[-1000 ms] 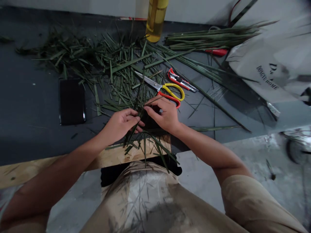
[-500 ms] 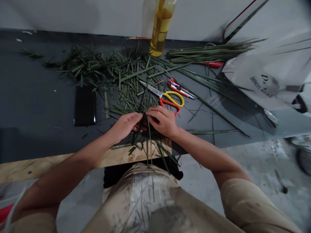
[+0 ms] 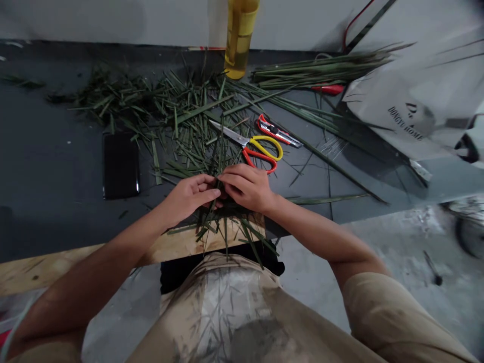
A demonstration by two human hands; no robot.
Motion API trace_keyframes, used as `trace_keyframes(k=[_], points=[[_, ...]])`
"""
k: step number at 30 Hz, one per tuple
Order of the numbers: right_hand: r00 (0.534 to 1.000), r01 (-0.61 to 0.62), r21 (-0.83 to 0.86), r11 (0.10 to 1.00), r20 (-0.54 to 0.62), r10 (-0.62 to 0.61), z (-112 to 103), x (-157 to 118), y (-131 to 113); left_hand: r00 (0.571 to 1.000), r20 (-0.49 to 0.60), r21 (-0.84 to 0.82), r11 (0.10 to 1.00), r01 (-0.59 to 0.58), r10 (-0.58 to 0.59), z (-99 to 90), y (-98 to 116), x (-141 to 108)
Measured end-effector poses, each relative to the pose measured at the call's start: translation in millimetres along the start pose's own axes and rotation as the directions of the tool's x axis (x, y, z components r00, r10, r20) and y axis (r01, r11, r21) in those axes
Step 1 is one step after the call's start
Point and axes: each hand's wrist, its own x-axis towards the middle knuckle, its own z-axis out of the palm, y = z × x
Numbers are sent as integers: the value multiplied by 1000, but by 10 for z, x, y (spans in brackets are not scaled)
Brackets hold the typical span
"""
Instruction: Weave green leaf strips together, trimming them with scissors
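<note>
Both hands meet at the near edge of the table over a bunch of narrow green leaf strips [image 3: 207, 216]. My left hand [image 3: 192, 195] pinches the strips from the left, its thumb on top. My right hand [image 3: 247, 187] closes on them from the right, fingertips touching those of the left. What lies between the fingers is dark and partly hidden. Strip ends hang below the hands over the wooden board. Just beyond my right hand lie scissors [image 3: 247, 143] with one yellow and one red handle, blades pointing left. A red box cutter [image 3: 278, 132] lies beside them.
A heap of cut leaf pieces [image 3: 132, 103] spreads across the back of the dark table [image 3: 45, 166]. A black phone [image 3: 121, 166] lies left. An oil-coloured bottle [image 3: 239, 45] stands at the wall. Long leaves [image 3: 317, 70] and a white bag [image 3: 401, 116] are at right. A wooden board [image 3: 86, 257] edges the front.
The view has shifted slightly, so the table things sit further left. A long thin strip that hung down over my shirt no longer shows there. Both hands stay closed together on the strips.
</note>
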Motion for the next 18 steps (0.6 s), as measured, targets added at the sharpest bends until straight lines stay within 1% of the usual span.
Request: trace_keyframes(k=[3, 5, 8, 12, 15, 18], points=[[996, -88, 78, 993, 36, 85, -20, 20, 1, 999, -27, 56, 998, 24, -23, -3, 40, -20], [992, -127, 140, 982, 36, 123, -41, 49, 1, 999, -27, 57, 998, 32, -30, -7, 61, -34], [981, -192, 238, 952, 49, 185, -82, 98, 1, 997, -38, -31, 998, 62, -63, -13, 82, -50], [952, -306, 352, 884, 95, 291, -122, 142, -11, 995, -47, -147, 986, 85, -93, -26, 84, -47], [940, -339, 412, 846, 102, 326, -110, 148, -28, 995, -58, -152, 986, 72, -82, -26, 66, -33], [934, -352, 426, 833, 99, 344, -75, 140, -34, 994, -75, -112, 991, 75, -84, -10, 51, -23]])
